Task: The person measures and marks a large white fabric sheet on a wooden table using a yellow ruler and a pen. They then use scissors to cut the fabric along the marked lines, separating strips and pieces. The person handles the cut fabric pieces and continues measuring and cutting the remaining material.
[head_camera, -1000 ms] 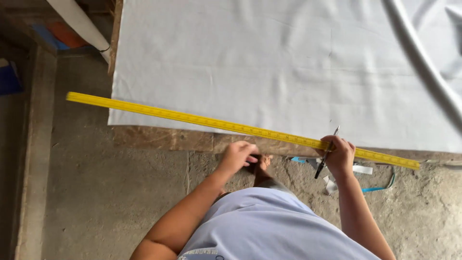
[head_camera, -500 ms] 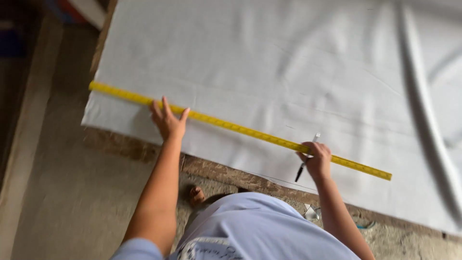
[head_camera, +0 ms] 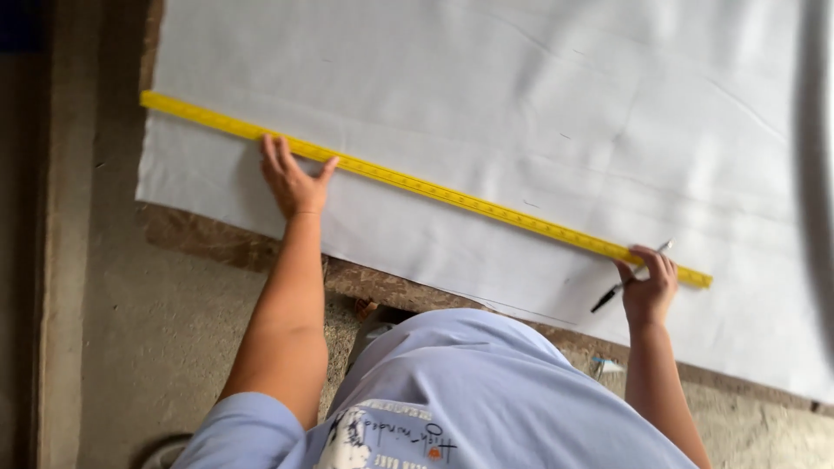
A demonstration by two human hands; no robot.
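A long yellow ruler (head_camera: 452,195) is lying slantwise across a large sheet of white fabric (head_camera: 539,95), running from the upper left down toward the lower right. The fabric is spreading over a wooden counter (head_camera: 226,243), whose worn brown edge is showing as a strip along the near side of the cloth.

The left hand (head_camera: 294,178) is resting flat on the fabric with its fingers spread wide and pointing away from the person; the fingertips are touching the near edge of the ruler, toward its left part, and the hand is gripping nothing.

The right hand (head_camera: 647,287) is sitting near the ruler's right end, with its fingers curled narrowly around a dark pen (head_camera: 627,282). The pen is lying tilted, its dark end pointing down and left below the ruler, its pale end sticking up past the knuckles. The fingers of this hand are also touching the ruler from the near side; whether the pen tip is meeting the cloth cannot be told.

Both forearms are reaching out from a pale blue shirt (head_camera: 469,382) at the bottom of the view. Beneath the counter's edge, a rough grey concrete floor (head_camera: 174,321) is showing to the left.
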